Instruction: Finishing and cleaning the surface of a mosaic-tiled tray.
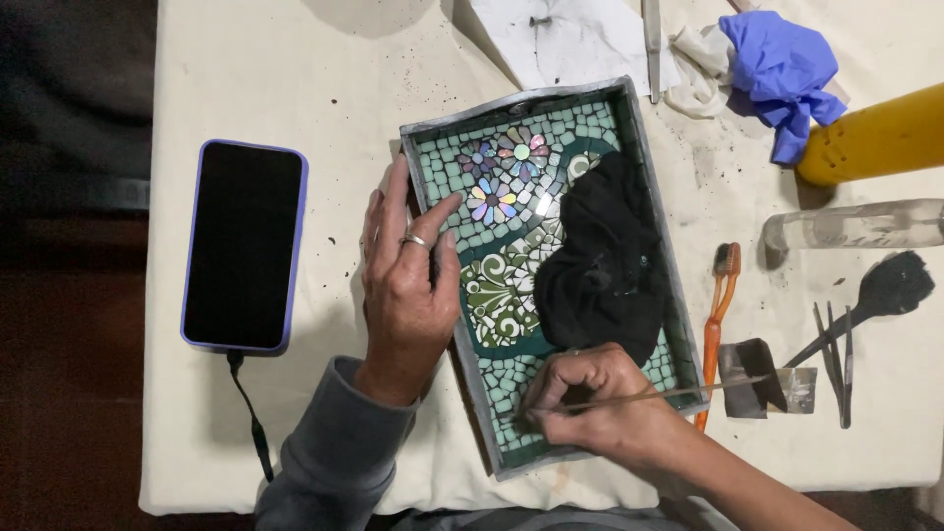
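The mosaic tray (pixel 629 118) lies mid-frame. The left hand (pixel 408 285) rests open on its left rim. At lower centre, the right hand (pixel 590 403) pinches a thin stick (pixel 669 395) over the tiles.

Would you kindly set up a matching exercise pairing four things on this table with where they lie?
Things:
1. phone
2. black cloth
3. orange toothbrush
4. blue glove

Places:
A. inside the mosaic tray
B. far edge of the table, beside the yellow bottle
C. left of the left hand
D. just right of the tray

Pairs: 1-C, 2-A, 3-D, 4-B
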